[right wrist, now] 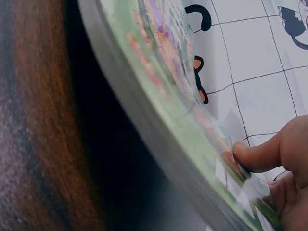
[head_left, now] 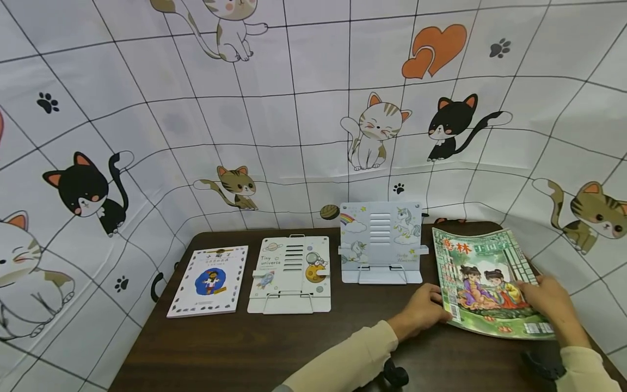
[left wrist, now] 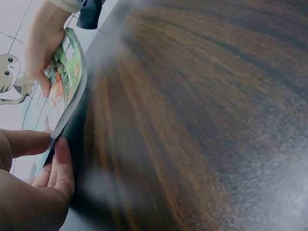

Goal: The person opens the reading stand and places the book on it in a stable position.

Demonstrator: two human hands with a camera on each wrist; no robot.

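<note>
Both hands hold a green magazine (head_left: 495,272) with two cartoon children on its cover, over the right end of the table. The left hand (head_left: 423,310) pinches its left edge near the lower corner, thumb on top and fingers beneath, as the left wrist view shows at the magazine's edge (left wrist: 72,96). On the opposite side the right hand (head_left: 553,305) grips the right edge, with the thumb (right wrist: 257,154) on the cover. The magazine bows between the hands, and a dark gap shows under its near edge in the right wrist view.
Left of the magazine stands a unicorn-print book stand (head_left: 381,245). Farther left are a folded-flat stand with a space print (head_left: 290,272) and a white book (head_left: 210,280) on the brown table (head_left: 220,348). A cat-print sheet (head_left: 313,125) hangs behind and beside the table.
</note>
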